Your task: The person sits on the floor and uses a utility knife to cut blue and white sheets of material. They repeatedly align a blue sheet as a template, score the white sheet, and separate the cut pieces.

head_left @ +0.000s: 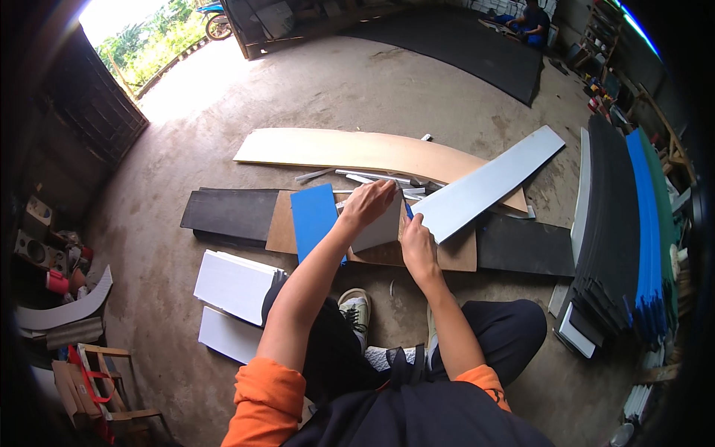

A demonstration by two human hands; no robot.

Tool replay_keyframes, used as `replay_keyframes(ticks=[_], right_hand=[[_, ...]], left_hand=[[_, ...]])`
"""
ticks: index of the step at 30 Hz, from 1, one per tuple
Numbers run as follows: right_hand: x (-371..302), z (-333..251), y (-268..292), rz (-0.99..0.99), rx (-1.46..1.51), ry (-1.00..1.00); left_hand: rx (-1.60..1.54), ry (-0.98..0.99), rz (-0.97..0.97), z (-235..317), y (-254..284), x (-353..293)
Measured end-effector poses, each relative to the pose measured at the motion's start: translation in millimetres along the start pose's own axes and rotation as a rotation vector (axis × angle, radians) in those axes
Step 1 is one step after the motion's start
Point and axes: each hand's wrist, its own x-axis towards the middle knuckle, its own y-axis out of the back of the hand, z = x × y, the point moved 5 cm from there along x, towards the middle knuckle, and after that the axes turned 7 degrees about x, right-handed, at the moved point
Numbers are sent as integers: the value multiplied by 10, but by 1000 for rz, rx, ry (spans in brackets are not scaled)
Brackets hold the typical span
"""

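Observation:
A small grey-white sheet [378,230] stands tilted in front of me, with my left hand [370,201] closed on its top edge. In my right hand [418,242], the fingers are wrapped round a slim blue utility knife [408,211]. Its tip points up toward the sheet's right edge, close to my left fingers; whether it touches cannot be made out. Beside my left forearm lies a blue panel [313,216]. Under these is a brown board [456,253] on the floor. A long white strip [491,182] slants away to the right of my right hand.
A long tan board [335,147] lies beyond my hands, near thin white offcuts [316,175]. Black sheets [231,212] sit at left, above white stacks [237,285]. Black panels [605,223] and blue panels [646,216] lean at right. Another person [532,24] sits far back.

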Motion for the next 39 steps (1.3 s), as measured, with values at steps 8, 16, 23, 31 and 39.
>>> replay_keyframes(ticks=[8,16,23,31,39], right_hand=[[160,-90,21,6,-46,16],[47,-54,13,-20,-65,0],[13,-78,10,-58,-28,-8],[99,8,21,-92,-5,-57],[18,15,21,-111,21,-66]], left_hand=[[-72,-68,84,40,-51,-78],[-41,-53,17,5,-63,-81],[-23,51,-48,-75,-109,-84],[-73,-74,-54,105,-73,-135],[42,19,-154,3,-110,-73]])
